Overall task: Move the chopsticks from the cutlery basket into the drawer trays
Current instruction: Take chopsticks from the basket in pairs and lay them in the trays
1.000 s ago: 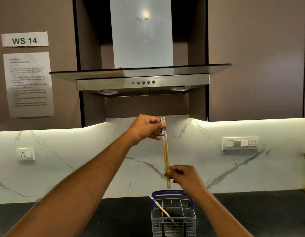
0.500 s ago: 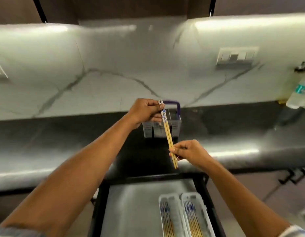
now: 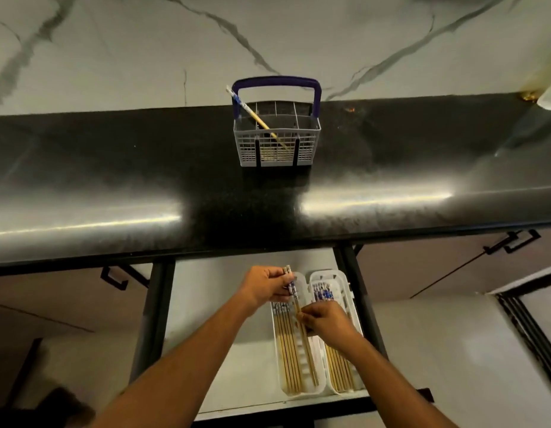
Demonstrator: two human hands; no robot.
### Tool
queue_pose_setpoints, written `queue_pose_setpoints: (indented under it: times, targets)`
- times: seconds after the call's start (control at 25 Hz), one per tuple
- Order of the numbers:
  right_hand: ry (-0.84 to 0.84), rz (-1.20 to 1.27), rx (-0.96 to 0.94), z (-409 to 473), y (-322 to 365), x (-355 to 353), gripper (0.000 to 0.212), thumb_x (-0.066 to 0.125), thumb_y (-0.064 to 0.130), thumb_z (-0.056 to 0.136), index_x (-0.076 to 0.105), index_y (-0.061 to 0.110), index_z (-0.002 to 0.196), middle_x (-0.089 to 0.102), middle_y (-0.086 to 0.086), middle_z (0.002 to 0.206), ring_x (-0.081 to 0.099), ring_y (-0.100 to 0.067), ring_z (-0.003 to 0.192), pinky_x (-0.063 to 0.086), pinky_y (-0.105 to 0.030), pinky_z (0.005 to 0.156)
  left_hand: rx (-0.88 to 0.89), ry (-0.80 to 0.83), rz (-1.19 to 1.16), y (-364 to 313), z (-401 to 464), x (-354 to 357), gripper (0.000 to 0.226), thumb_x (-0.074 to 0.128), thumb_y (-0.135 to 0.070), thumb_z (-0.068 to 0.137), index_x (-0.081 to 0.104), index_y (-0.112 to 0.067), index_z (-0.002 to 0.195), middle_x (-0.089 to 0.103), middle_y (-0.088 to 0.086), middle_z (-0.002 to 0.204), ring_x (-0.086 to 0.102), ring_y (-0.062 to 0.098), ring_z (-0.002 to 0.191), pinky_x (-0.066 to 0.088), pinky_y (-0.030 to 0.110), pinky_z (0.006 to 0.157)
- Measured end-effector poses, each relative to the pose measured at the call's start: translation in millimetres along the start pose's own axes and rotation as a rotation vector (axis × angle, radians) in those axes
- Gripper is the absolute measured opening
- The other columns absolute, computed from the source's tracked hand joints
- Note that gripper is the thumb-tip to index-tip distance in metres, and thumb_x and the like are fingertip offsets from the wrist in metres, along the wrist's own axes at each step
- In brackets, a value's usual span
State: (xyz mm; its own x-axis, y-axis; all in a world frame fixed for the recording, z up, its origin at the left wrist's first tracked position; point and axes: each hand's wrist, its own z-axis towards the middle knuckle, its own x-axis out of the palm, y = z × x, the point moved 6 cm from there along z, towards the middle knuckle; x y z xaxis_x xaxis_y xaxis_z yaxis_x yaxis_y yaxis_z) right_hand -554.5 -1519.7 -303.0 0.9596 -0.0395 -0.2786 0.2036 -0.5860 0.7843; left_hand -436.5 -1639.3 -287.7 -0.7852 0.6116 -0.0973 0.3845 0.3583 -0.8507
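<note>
Both hands pinch a chopstick pair (image 3: 296,301) over the left tray (image 3: 318,386) to align it lengthwise: left hand (image 3: 263,285) patterned tops, right hand (image 3: 325,322) probably mid-shaft. One chopstick (image 3: 252,114) remains in the basket (image 3: 277,149), beyond the tray.

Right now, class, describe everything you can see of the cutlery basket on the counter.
The cutlery basket stands upright on the dark counter near the marble wall. It looks like pale grey plastic lattice, with inner dividers forming compartments and a dark blue arched handle. One chopstick leans inside, patterned end sticking out top left. Neither hand touches it.
</note>
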Motion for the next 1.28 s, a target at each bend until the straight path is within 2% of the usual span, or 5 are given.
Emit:
queue_pose_setpoints:
  times: [0.16, 0.36, 0.52, 0.92, 1.28]
  targets:
    - [-0.11, -0.119, 0.031, 19.4, -9.4, 15.1, 0.012, 0.065, 0.017, 0.093, 0.078, 0.015, 0.092, 0.076, 0.0, 0.083, 0.072, -0.017, 0.078, 0.06, -0.032, 0.075, -0.062, -0.06, 0.043, 23.0, 14.9, -13.4, 0.028, 0.067, -0.02, 0.091, 0.069, -0.002, 0.113, 0.075, 0.012, 0.097, 0.074, 0.024, 0.086, 0.062, 0.036, 0.079]
    - [-0.247, -0.335, 0.155, 31.0, -21.9, 37.6, 0.015, 0.06, 0.016, 0.095, 0.075, 0.014, 0.095, 0.073, -0.001, 0.085, 0.066, -0.013, 0.069, 0.058, -0.027, 0.065, -0.07, -0.366, 0.265, 48.3, 10.4, -41.0, 0.042, 0.068, -0.033, 0.09, 0.061, -0.01, 0.125, 0.067, 0.005, 0.117, 0.058, 0.014, 0.096, 0.047, 0.025, 0.084]
    - [-0.329, -0.519, 0.24, 32.0, -16.9, 44.8, 0.02, 0.048, 0.014, 0.099, 0.063, 0.005, 0.109, 0.065, -0.01, 0.103, 0.065, -0.025, 0.094, 0.049, -0.028, 0.074, -0.217, -0.259, 0.379, 88.4, 2.7, -24.1, 0.051, 0.075, -0.037, 0.083, 0.06, -0.012, 0.125, 0.07, 0.007, 0.115, 0.059, 0.014, 0.088, 0.049, 0.025, 0.08]
    - [-0.357, -0.663, 0.34, 40.8, -14.1, 52.7, 0.02, 0.051, 0.018, 0.101, 0.063, 0.01, 0.114, 0.07, -0.005, 0.104, 0.069, -0.016, 0.091, 0.058, -0.022, 0.072, -0.284, -0.208, 0.38, 112.5, 4.0, -9.7, 0.042, 0.083, -0.031, 0.072, 0.068, -0.017, 0.108, 0.075, 0.002, 0.082, 0.072, 0.017, 0.071, 0.06, 0.034, 0.076]
    - [-0.354, -0.693, 0.334, 42.7, -21.8, 55.4, 0.02, 0.052, 0.018, 0.1, 0.062, 0.011, 0.116, 0.07, -0.004, 0.107, 0.069, -0.014, 0.093, 0.058, -0.022, 0.077, -0.293, -0.206, 0.293, 120.8, 7.0, -7.8, 0.029, 0.083, -0.023, 0.076, 0.07, -0.013, 0.099, 0.072, 0.002, 0.073, 0.067, 0.009, 0.052, 0.056, 0.022, 0.056]
